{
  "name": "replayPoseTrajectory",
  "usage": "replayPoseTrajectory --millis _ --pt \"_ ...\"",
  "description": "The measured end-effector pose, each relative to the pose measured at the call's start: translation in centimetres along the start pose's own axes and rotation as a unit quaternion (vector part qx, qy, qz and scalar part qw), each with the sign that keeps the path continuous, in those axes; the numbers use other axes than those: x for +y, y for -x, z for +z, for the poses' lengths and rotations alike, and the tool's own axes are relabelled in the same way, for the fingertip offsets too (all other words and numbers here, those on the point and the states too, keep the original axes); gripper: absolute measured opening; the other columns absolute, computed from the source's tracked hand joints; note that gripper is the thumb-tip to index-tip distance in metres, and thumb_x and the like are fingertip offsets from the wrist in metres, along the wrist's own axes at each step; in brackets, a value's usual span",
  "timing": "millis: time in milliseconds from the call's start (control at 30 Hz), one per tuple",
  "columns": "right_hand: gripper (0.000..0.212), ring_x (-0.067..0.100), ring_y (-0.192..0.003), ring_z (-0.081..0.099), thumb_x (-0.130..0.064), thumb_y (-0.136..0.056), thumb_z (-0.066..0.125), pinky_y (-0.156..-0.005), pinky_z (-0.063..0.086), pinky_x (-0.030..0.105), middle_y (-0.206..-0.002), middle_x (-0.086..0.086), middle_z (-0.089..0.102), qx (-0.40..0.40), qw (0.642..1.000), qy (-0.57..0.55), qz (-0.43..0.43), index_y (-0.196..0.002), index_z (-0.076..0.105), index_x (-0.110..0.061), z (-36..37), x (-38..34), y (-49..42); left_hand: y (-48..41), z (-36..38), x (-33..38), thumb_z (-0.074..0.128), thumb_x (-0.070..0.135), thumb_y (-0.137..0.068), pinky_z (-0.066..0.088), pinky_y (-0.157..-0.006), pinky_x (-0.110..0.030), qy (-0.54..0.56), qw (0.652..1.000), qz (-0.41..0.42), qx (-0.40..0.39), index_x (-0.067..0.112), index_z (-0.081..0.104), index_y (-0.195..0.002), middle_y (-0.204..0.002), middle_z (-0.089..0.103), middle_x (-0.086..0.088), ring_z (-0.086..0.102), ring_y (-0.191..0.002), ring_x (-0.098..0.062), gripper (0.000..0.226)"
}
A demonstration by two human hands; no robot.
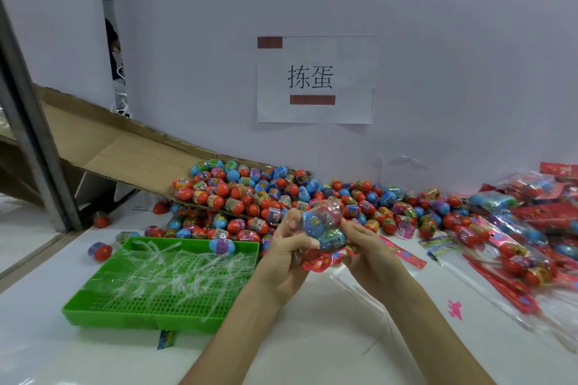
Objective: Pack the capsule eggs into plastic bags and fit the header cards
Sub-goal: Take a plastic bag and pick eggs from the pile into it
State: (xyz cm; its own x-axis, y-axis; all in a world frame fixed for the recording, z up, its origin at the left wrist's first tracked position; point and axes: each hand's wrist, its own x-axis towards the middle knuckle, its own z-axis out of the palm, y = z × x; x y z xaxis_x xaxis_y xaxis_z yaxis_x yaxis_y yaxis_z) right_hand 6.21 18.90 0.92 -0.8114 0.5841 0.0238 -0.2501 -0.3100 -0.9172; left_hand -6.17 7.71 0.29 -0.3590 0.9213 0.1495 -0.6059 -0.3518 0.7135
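Observation:
Both my hands hold one clear plastic bag point(323, 222) with several capsule eggs inside, lifted above the white table. My left hand point(286, 247) grips its left side with curled fingers. My right hand point(364, 242) grips the right side and the lower end. A red header card point(322, 259) with a printed pattern hangs at the bag's lower end between my hands. Behind them lies a big heap of loose capsule eggs point(250, 194), mostly red and blue.
A green slotted tray point(147, 312) with clear plastic strips and one blue egg sits at the left. Finished bags with red cards point(528, 228) pile up at the right. A cardboard chute point(131, 147) slopes down from the left. A paper sign point(314, 80) hangs on the wall.

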Motion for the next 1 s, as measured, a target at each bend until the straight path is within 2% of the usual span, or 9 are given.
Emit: replayPoseTrajectory --millis 133,300,367,433,500,600,767,867,1000 --pt "0.045 0.032 -0.105 0.062 -0.028 -0.090 0.059 -0.076 0.059 0.028 -0.118 0.022 0.067 0.002 1.000 -0.014 0.005 -0.122 0.066 0.002 -0.1 0.1 0.0 0.1 -0.1 0.0 0.066 -0.017 -0.063 0.063 -0.071 -0.038 0.044 0.999 0.010 -0.015 0.023 0.076 -0.082 -0.106 0.077 -0.012 0.077 -0.097 -0.031 0.045" --pt "0.034 0.019 -0.084 0.072 -0.016 -0.100 0.054 -0.064 0.060 0.023 -0.114 0.022 0.072 0.031 0.998 -0.042 0.025 -0.123 0.067 0.006 -0.3 0.5 -0.3 0.2 -0.1 0.4 0.068 -0.009 -0.074 0.062 -0.079 -0.037 0.046 0.998 0.001 -0.041 0.024 0.082 -0.097 -0.119 0.075 -0.015 0.075 -0.103 -0.031 0.043" --pt "0.030 0.018 -0.082 0.072 -0.012 -0.102 0.054 -0.063 0.060 0.022 -0.112 0.022 0.073 0.059 0.997 -0.039 0.042 -0.119 0.068 0.008 -0.3 0.8 -0.5 0.3 0.1 0.4 0.070 0.003 -0.084 0.061 -0.081 -0.036 0.057 0.998 -0.007 -0.037 0.020 0.076 -0.117 -0.126 0.072 -0.018 0.074 -0.106 -0.030 0.038" --pt "0.028 0.020 -0.084 0.073 -0.011 -0.102 0.055 -0.063 0.060 0.023 -0.113 0.023 0.073 0.079 0.995 -0.049 0.047 -0.117 0.069 0.008 -0.2 1.0 -0.6 0.1 0.2 0.3 0.074 0.014 -0.084 0.061 -0.082 -0.037 0.027 1.000 -0.006 -0.010 0.020 0.059 -0.137 -0.130 0.070 -0.019 0.073 -0.108 -0.031 0.055" --pt "0.028 0.020 -0.087 0.073 -0.013 -0.103 0.055 -0.063 0.060 0.022 -0.115 0.022 0.073 0.093 0.993 -0.070 0.037 -0.117 0.069 0.006 0.0 0.8 -0.5 -0.2 0.4 0.2 0.076 0.018 -0.084 0.060 -0.087 -0.037 -0.049 0.999 0.005 0.019 0.024 0.052 -0.143 -0.134 0.068 -0.017 0.071 -0.111 -0.029 0.063" --pt "0.028 0.018 -0.091 0.074 -0.019 -0.104 0.055 -0.065 0.060 0.023 -0.117 0.019 0.073 0.110 0.987 -0.114 0.007 -0.118 0.069 0.002 -0.1 0.5 -0.5 -0.6 0.3 -0.3 0.071 0.020 -0.088 0.059 -0.089 -0.037 -0.107 0.992 0.010 0.072 0.020 0.056 -0.140 -0.132 0.069 -0.015 0.071 -0.112 -0.026 0.054" --pt "0.035 0.024 -0.099 0.074 -0.032 -0.103 0.056 -0.072 0.062 0.030 -0.117 0.016 0.072 0.134 0.987 -0.084 -0.014 -0.121 0.068 -0.005 -0.1 0.3 -0.5 -0.8 -0.4 -0.5 0.075 0.009 -0.080 0.061 -0.076 -0.032 -0.082 0.988 0.021 0.130 0.010 0.066 -0.111 -0.107 0.076 -0.012 0.075 -0.093 -0.021 0.033" --pt "0.041 0.025 -0.098 0.075 -0.044 -0.091 0.067 -0.073 0.062 0.035 -0.110 0.012 0.075 0.139 0.988 -0.051 -0.037 -0.115 0.072 -0.011 0.4 0.2 -0.5 -0.8 -0.4 -0.5 0.078 0.011 -0.075 0.062 -0.077 -0.033 -0.077 0.988 0.031 0.133 0.011 0.067 -0.102 -0.105 0.077 -0.012 0.075 -0.091 -0.021 0.029" --pt "0.043 0.032 -0.102 0.073 -0.039 -0.076 0.079 -0.082 0.061 0.041 -0.107 0.016 0.075 0.178 0.983 0.020 -0.039 -0.100 0.072 -0.004 0.1 0.3 -0.7 -0.6 -0.2 -0.3 0.079 0.019 -0.078 0.063 -0.079 -0.038 -0.067 0.990 0.012 0.125 0.010 0.065 -0.099 -0.104 0.075 -0.015 0.074 -0.094 -0.025 0.027"
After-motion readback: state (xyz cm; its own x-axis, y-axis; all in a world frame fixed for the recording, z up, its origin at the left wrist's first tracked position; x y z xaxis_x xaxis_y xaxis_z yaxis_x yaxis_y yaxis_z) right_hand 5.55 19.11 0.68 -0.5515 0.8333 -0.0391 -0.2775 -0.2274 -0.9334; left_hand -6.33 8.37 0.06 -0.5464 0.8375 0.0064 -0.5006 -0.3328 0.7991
